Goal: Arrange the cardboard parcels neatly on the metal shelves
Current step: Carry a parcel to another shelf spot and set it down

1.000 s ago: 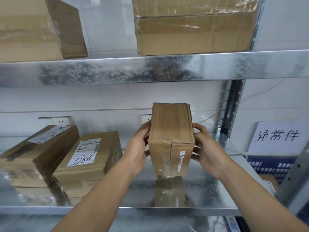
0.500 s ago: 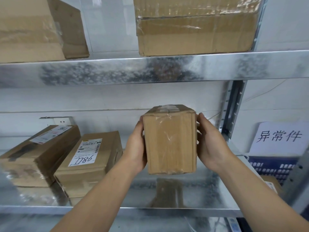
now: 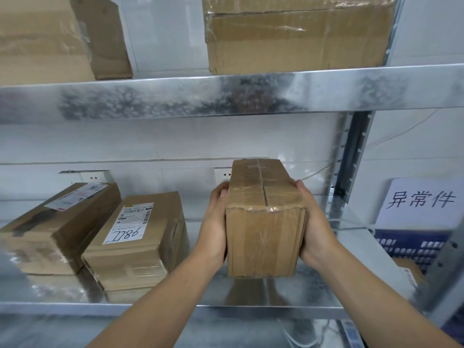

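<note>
A small taped cardboard parcel (image 3: 263, 222) is held just above the lower metal shelf (image 3: 175, 307), its long side running away from me. My left hand (image 3: 216, 222) grips its left face and my right hand (image 3: 313, 224) grips its right face, fingers wrapped toward the far end. Left of it on the same shelf lie two parcels side by side: one with a white label reading 7786 (image 3: 140, 242) and another labelled parcel (image 3: 55, 227) at the far left.
The upper metal shelf (image 3: 226, 94) carries two big cardboard boxes, one at left (image 3: 57, 36) and one at right (image 3: 296, 33). A shelf upright (image 3: 351, 156) stands right of the parcel. Beyond it are a white paper sign (image 3: 421, 199) and a blue crate (image 3: 411, 244).
Both hands have turned the parcel: it stood on end a second ago, then showed a broad face, and now lies lengthwise with its taped seam on top, lower over the shelf.
</note>
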